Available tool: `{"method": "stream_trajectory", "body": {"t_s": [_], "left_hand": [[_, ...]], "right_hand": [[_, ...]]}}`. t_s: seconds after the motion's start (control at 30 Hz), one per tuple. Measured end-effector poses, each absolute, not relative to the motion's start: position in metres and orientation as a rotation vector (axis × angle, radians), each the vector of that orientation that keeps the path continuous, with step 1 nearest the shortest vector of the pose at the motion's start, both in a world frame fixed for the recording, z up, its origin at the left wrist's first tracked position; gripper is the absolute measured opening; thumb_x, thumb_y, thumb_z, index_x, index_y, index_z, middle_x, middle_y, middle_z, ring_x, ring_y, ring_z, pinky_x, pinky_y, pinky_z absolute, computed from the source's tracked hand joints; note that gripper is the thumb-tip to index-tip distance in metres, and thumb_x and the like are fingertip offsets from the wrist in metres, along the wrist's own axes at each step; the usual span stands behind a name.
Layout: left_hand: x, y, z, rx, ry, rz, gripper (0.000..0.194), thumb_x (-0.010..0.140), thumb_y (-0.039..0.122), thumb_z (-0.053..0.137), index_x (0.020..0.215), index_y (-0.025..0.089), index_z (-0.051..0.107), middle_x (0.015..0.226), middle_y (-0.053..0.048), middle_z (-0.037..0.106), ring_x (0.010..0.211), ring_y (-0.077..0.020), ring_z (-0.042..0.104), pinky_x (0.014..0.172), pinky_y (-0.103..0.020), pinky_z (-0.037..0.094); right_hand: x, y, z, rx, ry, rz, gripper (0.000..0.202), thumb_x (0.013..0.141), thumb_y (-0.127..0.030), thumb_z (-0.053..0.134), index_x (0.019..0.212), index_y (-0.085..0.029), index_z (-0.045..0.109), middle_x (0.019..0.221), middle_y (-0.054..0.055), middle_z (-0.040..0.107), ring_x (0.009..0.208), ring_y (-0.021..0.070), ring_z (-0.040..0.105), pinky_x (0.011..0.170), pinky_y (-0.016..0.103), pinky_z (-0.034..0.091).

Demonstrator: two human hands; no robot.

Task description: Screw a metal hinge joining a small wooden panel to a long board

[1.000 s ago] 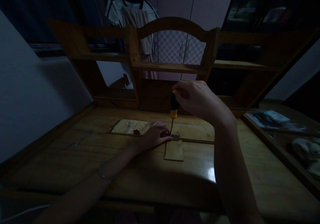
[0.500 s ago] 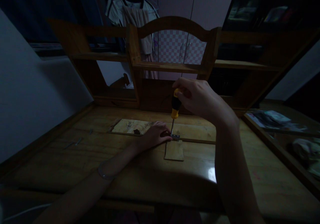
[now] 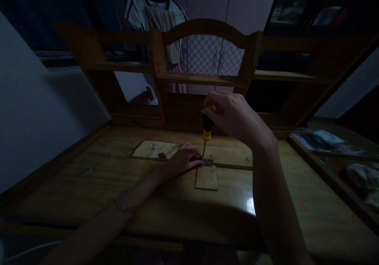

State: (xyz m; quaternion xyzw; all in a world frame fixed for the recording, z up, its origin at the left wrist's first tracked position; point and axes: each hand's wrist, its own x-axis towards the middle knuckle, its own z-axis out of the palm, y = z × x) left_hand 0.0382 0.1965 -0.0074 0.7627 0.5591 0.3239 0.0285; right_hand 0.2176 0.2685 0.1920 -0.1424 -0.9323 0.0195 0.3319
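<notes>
My right hand (image 3: 226, 109) is wrapped round the top of a black-and-yellow screwdriver (image 3: 207, 126), held nearly upright. Its shaft runs down to the left end of a small metal hinge (image 3: 208, 161). At that same end, my left hand (image 3: 188, 156) has its thumb and finger pinched together against the hinge; the very tip of the screwdriver is hidden there. The hinge lies where a small square wooden piece (image 3: 206, 178) meets a long wooden board (image 3: 231, 155). My left forearm rests across the desk.
The wooden desk (image 3: 124, 194) carries several thin metal bits (image 3: 93, 167) on the left. Behind stands a wooden shelf unit (image 3: 204, 79). Papers and plastic (image 3: 327, 138) and cloth (image 3: 363, 178) lie to the right. A wall (image 3: 53, 111) borders the left side.
My right hand has turned slightly round the screwdriver handle, its wrist shifting a little left. The left hand and the wooden pieces stay where they were.
</notes>
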Motion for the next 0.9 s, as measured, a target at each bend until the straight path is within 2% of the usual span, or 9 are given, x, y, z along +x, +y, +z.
{"method": "stream_trajectory", "body": {"t_s": [0.2, 0.37, 0.57, 0.77, 0.9], "left_hand": [[0.0388, 0.1947, -0.0058, 2.336, 1.717, 1.023, 0.022, 0.085, 0.040, 0.072, 0.089, 0.019, 0.065, 0.088, -0.002, 0.062, 0.093, -0.0206, 0.055, 0.082, -0.031, 0.042], [0.0385, 0.1949, -0.0063, 2.339, 1.719, 1.040, 0.023, 0.084, 0.040, 0.073, 0.088, 0.019, 0.065, 0.088, -0.002, 0.063, 0.092, -0.0204, 0.056, 0.084, -0.032, 0.042], [0.0386, 0.1943, -0.0040, 2.344, 1.733, 1.003, 0.019, 0.091, 0.037, 0.064, 0.088, 0.018, 0.065, 0.087, -0.003, 0.062, 0.090, -0.0202, 0.056, 0.083, -0.033, 0.042], [0.0390, 0.1892, 0.0020, 2.400, 1.713, 0.940, 0.019, 0.085, 0.035, 0.071, 0.094, 0.020, 0.064, 0.091, -0.004, 0.061, 0.093, -0.0219, 0.055, 0.084, -0.035, 0.042], [0.0375, 0.1874, 0.0027, 2.415, 1.696, 0.874, 0.018, 0.083, 0.024, 0.069, 0.098, 0.021, 0.061, 0.095, -0.004, 0.060, 0.096, -0.0228, 0.054, 0.087, -0.036, 0.043]], "right_hand": [[0.2210, 0.2681, 0.1939, -0.429, -2.470, 0.044, 0.023, 0.085, -0.016, 0.052, 0.100, -0.017, 0.070, 0.082, 0.005, 0.067, 0.076, 0.0184, 0.059, 0.070, 0.030, 0.038], [0.2225, 0.2688, 0.1947, -0.426, -2.448, 0.060, 0.031, 0.082, -0.014, 0.053, 0.110, -0.017, 0.064, 0.085, 0.005, 0.066, 0.074, 0.0176, 0.057, 0.067, 0.029, 0.037], [0.2222, 0.2702, 0.1935, -0.422, -2.449, 0.040, 0.021, 0.082, -0.014, 0.052, 0.099, -0.018, 0.064, 0.080, 0.005, 0.064, 0.071, 0.0170, 0.056, 0.064, 0.029, 0.036], [0.2222, 0.2710, 0.1936, -0.436, -2.442, 0.043, 0.018, 0.081, -0.014, 0.054, 0.094, -0.018, 0.065, 0.080, 0.005, 0.065, 0.073, 0.0172, 0.056, 0.064, 0.028, 0.035], [0.2221, 0.2716, 0.1933, -0.437, -2.429, 0.032, 0.017, 0.082, -0.014, 0.054, 0.094, -0.017, 0.066, 0.080, 0.005, 0.065, 0.073, 0.0164, 0.056, 0.066, 0.029, 0.035]]}}
